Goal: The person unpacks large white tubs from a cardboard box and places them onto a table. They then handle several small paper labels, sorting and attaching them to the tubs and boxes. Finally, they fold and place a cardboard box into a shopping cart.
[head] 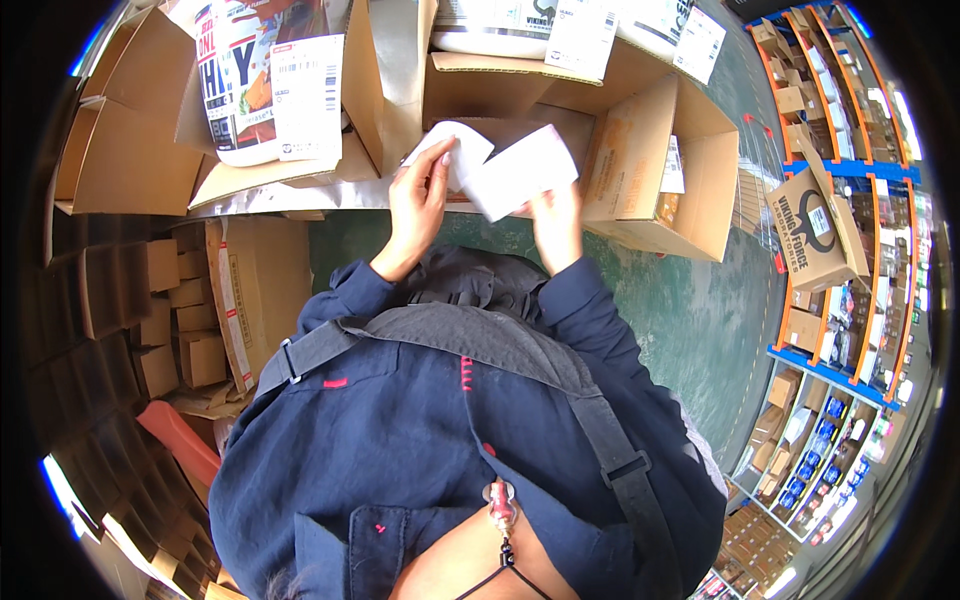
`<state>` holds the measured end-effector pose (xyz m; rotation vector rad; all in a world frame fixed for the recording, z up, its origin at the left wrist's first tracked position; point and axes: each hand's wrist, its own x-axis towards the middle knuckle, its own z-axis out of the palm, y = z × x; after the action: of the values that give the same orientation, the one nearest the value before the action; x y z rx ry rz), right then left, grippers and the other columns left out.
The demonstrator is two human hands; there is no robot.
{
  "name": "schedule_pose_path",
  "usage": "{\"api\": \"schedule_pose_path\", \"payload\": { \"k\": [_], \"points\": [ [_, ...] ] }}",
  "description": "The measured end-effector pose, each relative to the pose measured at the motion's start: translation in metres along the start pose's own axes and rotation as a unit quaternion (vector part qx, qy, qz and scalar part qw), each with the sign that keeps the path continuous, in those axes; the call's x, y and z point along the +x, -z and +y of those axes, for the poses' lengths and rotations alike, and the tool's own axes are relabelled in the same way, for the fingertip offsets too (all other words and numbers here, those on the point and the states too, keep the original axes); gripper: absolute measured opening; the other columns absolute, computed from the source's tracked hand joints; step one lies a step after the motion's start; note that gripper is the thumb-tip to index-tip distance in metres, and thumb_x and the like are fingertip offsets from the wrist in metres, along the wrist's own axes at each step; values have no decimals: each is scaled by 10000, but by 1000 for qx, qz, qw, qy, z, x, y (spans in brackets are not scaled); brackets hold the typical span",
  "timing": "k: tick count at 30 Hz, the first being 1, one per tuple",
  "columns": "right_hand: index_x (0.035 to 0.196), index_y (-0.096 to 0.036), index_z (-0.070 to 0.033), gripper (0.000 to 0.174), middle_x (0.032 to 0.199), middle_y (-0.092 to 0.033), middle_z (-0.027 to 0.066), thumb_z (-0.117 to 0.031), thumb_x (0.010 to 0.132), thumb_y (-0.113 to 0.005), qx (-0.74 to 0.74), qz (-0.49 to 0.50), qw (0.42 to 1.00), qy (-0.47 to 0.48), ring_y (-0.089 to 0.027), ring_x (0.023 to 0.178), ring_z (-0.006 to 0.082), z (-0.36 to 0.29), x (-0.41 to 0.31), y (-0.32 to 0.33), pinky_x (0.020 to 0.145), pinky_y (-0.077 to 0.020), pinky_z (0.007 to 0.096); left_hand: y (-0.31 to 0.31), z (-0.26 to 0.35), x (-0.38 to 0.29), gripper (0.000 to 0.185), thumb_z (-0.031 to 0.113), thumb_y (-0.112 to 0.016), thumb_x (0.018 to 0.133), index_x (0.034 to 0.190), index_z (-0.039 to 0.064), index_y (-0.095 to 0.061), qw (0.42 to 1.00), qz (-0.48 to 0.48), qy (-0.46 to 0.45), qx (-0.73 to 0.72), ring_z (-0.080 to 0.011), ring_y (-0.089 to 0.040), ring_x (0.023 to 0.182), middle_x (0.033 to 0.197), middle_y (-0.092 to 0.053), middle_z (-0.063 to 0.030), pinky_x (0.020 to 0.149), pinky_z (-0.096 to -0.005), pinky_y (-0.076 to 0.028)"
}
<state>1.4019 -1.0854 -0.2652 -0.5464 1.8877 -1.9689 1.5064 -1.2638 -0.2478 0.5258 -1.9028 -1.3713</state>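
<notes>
My left hand [421,206] pinches a curled white paper label [463,142] between thumb and fingers. In my right hand [556,225] is a flatter white paper sheet [529,169], slightly blurred. The two papers meet in the middle, and I cannot tell whether they are one strip. Both hands are over the near edge of a work table, in front of an open cardboard box [480,94]. On the left, a large printed supplement tub [236,82] leans in another open carton [364,90], with a printed label [306,101] on its front.
White tubs [491,41] with hanging labels stand at the far side. An open carton [637,165] holding a labelled item is on the right. Stacked cartons [199,300] fill the left. Beyond the green floor [690,322], a printed box [814,232] sits near orange-and-blue racking [840,171].
</notes>
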Motion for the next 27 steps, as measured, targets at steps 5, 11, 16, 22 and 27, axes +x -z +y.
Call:
{"api": "schedule_pose_path", "payload": {
  "k": [5, 11, 16, 22, 27],
  "points": [
    [1146, -550, 56, 281, 1138, -654, 141, -35, 901, -654, -172, 67, 983, -4, -656, 887, 176, 37, 90, 79, 794, -522, 283, 25, -3, -12, 208, 60, -636, 922, 1104, 96, -730, 988, -105, -80, 82, -231, -611, 1002, 1032, -722, -81, 907, -351, -448],
    [1366, -420, 63, 664, 930, -722, 158, -113, 826, -766, -274, 22, 955, -113, -689, 883, 191, 94, 132, 115, 837, -514, 314, 42, 0, -19, 219, 47, -631, 869, 1052, 110, -732, 957, -223, -179, 54, -230, -641, 951, 1011, -741, -50, 931, -384, -395],
    [1359, -449, 77, 730, 1028, -676, 235, -482, 928, -635, -327, 146, 925, -129, -655, 994, 349, 86, 119, 102, 907, -498, 377, 39, 0, -29, 227, 37, -628, 848, 1043, 104, -722, 927, -305, -216, 30, -211, -692, 953, 1045, -740, -50, 951, -397, -412],
    [1310, -488, 20, 468, 1226, -555, 186, -247, 961, -647, -227, 218, 949, 35, -575, 1068, 271, 12, 37, 55, 928, -488, 379, 13, 6, -55, 195, 87, -634, 866, 1033, 89, -734, 868, -462, -174, -47, -284, -699, 906, 1017, -730, -119, 928, -390, -496],
    [1107, -613, -41, 269, 1021, -617, 156, -164, 878, -683, -321, -21, 933, 162, -604, 958, 348, -69, -83, 47, 863, -490, 414, -50, 7, -109, 134, 191, -686, 905, 912, 72, -747, 815, -569, -103, 25, -265, -654, 981, 907, -716, -110, 869, -395, -509]
  ]
}}
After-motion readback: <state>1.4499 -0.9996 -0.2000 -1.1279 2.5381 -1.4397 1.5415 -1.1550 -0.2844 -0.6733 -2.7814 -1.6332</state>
